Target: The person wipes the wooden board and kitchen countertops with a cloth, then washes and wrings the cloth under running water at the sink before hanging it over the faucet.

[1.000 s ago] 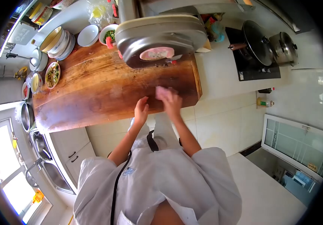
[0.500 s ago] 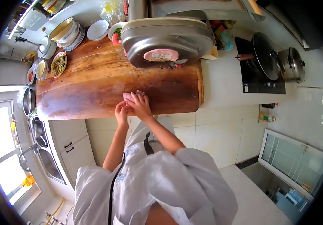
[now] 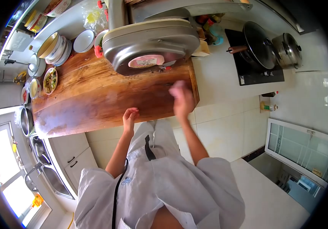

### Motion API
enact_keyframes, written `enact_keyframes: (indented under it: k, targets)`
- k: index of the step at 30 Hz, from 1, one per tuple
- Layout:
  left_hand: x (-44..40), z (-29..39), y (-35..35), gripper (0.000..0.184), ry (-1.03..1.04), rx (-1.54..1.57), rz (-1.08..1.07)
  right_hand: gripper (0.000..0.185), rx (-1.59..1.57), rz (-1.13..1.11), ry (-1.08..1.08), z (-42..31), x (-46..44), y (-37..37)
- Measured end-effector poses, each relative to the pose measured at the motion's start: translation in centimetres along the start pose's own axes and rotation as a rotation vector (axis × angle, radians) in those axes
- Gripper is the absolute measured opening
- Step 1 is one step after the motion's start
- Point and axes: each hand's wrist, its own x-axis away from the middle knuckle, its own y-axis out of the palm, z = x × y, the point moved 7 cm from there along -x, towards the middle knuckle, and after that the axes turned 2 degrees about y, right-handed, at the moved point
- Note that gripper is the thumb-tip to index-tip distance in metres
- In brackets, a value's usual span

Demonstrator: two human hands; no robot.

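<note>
My right hand (image 3: pixel 183 103) is raised near the right end of the wooden board (image 3: pixel 106 93), blurred by motion. A pink lump that looks like raw meat (image 3: pixel 177 87) shows at its fingers, its outline smeared. My left hand (image 3: pixel 130 116) hovers at the board's front edge, apart from the right one. Its fingers are loosely bent, with a gap to the thumb, and I see nothing in it.
A large metal appliance (image 3: pixel 152 45) stands at the board's back. Bowls (image 3: pixel 59 49) and a plate of food (image 3: pixel 50 81) sit at its left. A lidded pan (image 3: pixel 259 45) and a pot (image 3: pixel 287 50) are by the stove at right; a sink (image 3: pixel 56 181) lies left.
Both hands were together on the pink meat at the board's front. Now they are apart: the right hand has swung right with the meat, and the left stays near the edge. The view has shifted slightly.
</note>
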Motion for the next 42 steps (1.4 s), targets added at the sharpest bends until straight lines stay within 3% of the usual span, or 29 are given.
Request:
enact_keyframes:
  k: [2, 3, 4, 5, 8, 9, 11, 16, 21, 25, 27, 29, 31, 33, 34, 35, 36, 37, 40, 42]
  targets:
    - [-0.3, 0.9, 1.5, 0.016, 0.013, -0.018, -0.011, 0.017, -0.167, -0.323, 0.331, -2.4, 2.1, 6.5]
    - [-0.5, 1.4, 2.2, 0.015, 0.031, -0.039, -0.014, 0.024, -0.075, -0.431, 0.142, -3.0, 3.2, 10.0]
    - [-0.8, 1.7, 2.8, 0.014, 0.05, -0.058, -0.014, 0.027, 0.297, -0.379, -0.424, -5.3, 4.4, 11.7]
    - [-1.1, 1.7, 3.0, 0.014, 0.057, -0.058, -0.011, 0.027, 0.293, -0.376, -0.429, -4.5, 4.0, 12.0]
    - [-1.4, 2.0, 3.9, 0.016, 0.083, -0.053, -0.06, 0.026, 0.313, -0.464, -0.336, -0.3, 0.4, 12.3]
    - [-1.5, 1.8, 4.0, 0.016, 0.088, -0.05, -0.055, 0.024, 0.309, -0.53, -0.128, 2.3, -1.7, 11.7]
    - [-1.7, 1.0, 4.5, 0.015, 0.049, -0.1, -0.108, 0.022, 0.473, -0.126, -0.106, 4.9, -4.3, 7.8]
    - [-2.3, -0.2, 8.5, 0.015, -0.019, -0.12, -0.21, 0.021, 0.562, -0.203, -0.097, 7.4, -6.4, 5.9]
    - [-1.6, -1.1, 11.2, 0.018, -0.028, -0.187, -0.334, 0.027, 0.623, -0.061, 0.028, 8.0, -5.7, 4.9]
    - [-2.3, -1.2, 13.7, 0.02, -0.027, -0.297, -0.406, 0.037, 0.667, -0.111, 0.381, 12.1, -5.8, 0.6]
    - [-2.8, -1.4, 15.0, 0.02, 0.041, -0.316, -0.447, 0.039, 0.581, -0.097, 0.439, 13.8, -6.5, -1.8]
    - [-3.1, -1.6, 16.2, 0.02, 0.114, -0.328, -0.483, 0.045, 0.433, 0.099, 0.341, 13.8, -7.6, -3.7]
    - [-2.7, -2.5, 17.1, 0.02, 0.012, -0.326, -0.524, 0.045, 0.234, 0.078, 0.287, 14.5, -9.0, -2.8]
    - [-2.2, -3.1, 17.3, 0.019, -0.041, -0.275, -0.487, 0.041, 0.237, 0.016, 0.238, 15.1, -9.6, -0.1]
    - [-1.8, -3.7, 16.9, 0.019, -0.102, -0.22, -0.452, 0.038, 0.316, -0.101, 0.327, 15.2, -9.2, 1.5]
    - [-1.6, -3.8, 16.5, 0.019, -0.104, -0.216, -0.434, 0.036, 0.371, -0.088, 0.208, 13.3, -8.1, 2.7]
    - [-1.9, -2.7, 15.5, 0.019, 0.045, -0.171, -0.344, 0.034, 0.437, -0.024, -0.012, 10.3, -6.8, 3.0]
    - [-1.7, -1.7, 14.2, 0.018, 0.191, -0.129, -0.251, 0.034, 0.373, -0.08, 0.032, 7.9, -4.3, 3.8]
    - [-0.8, 1.5, 9.9, 0.017, 0.326, -0.073, -0.031, 0.033, 0.201, -0.33, -0.14, 1.2, 5.0, 6.3]
    - [-0.1, 2.3, 6.5, 0.017, 0.309, -0.065, 0.031, 0.034, 0.129, -0.565, -0.19, -1.8, 9.8, 7.9]
